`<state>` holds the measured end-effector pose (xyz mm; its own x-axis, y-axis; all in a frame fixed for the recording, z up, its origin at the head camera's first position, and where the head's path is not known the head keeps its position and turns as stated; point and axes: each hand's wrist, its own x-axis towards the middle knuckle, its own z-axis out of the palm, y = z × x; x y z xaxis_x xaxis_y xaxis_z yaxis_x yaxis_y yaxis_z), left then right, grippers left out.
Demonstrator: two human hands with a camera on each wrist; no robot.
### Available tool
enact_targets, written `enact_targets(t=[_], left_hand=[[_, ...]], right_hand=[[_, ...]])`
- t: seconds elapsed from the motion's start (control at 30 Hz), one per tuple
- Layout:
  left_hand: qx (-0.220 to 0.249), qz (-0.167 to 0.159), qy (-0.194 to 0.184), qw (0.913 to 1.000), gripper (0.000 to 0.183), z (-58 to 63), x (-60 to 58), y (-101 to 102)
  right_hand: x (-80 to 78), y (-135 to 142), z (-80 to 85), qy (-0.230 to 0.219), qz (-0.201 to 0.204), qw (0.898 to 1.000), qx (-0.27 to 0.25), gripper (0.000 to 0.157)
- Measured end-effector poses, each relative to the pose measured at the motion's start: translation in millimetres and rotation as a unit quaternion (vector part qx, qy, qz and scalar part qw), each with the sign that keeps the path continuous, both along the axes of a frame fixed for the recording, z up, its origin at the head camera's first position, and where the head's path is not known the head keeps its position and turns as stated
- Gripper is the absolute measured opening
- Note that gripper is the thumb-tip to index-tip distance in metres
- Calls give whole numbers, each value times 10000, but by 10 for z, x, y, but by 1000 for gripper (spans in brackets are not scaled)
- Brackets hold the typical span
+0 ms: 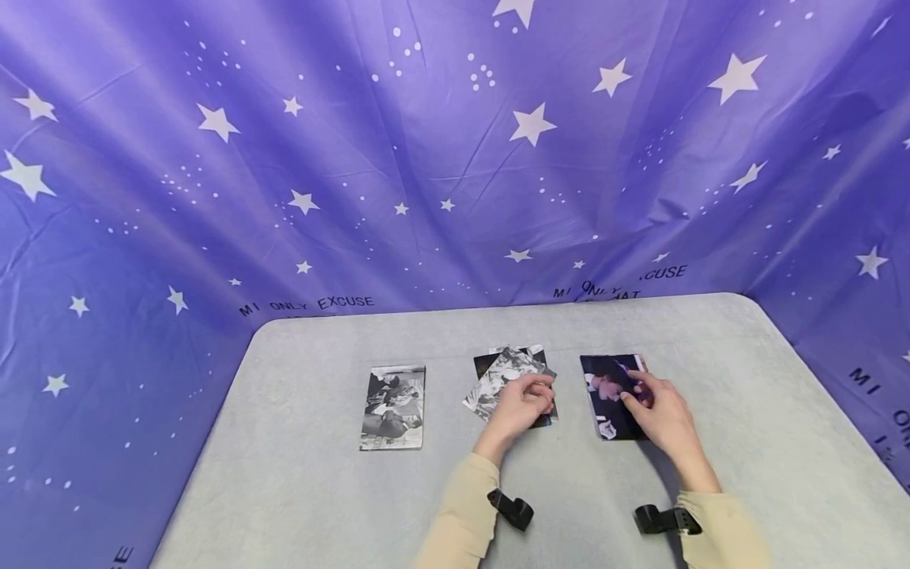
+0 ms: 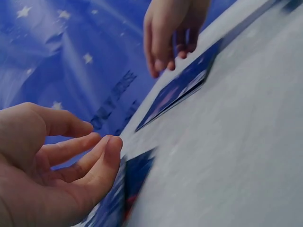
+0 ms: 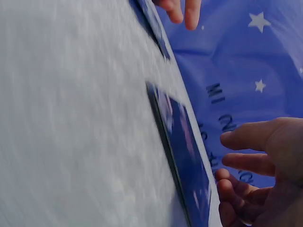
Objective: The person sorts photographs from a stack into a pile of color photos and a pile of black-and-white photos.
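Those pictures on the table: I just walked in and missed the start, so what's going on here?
A person's left hand hovers over the askew middle pile of pictures, and their right hand over the neater stack on the right. Neither hand appears to hold anything. A third stack, black-and-white picture on top, lies to the left, untouched.

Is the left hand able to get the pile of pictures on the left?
Probably yes: the left hand looks empty, and only the flat middle pictures and table lie between it and the left pile. Nothing seems to block the way.
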<state>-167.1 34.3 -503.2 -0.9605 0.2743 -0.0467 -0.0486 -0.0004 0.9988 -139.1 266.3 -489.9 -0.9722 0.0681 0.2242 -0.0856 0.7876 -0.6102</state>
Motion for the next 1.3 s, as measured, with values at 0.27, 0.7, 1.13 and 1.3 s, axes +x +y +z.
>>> enact_targets(t=[0.27, 0.7, 1.13, 1.3], left_hand=[[-334, -7, 324, 9989, 30, 180, -44, -296], [-368, 420, 456, 9974, 35, 399, -35, -728], [-490, 572, 752, 9943, 35, 365, -55, -911], [-417, 513, 714, 9953, 37, 346, -44, -941]], right_hand=[[17, -313, 2, 254, 374, 9989, -91, 32], [25, -673, -48, 54, 593, 9977, -312, 34], [67, -1009, -17, -602, 908, 9814, -1581, 37], [82, -1064, -19, -985, 814, 9744, -1852, 46]])
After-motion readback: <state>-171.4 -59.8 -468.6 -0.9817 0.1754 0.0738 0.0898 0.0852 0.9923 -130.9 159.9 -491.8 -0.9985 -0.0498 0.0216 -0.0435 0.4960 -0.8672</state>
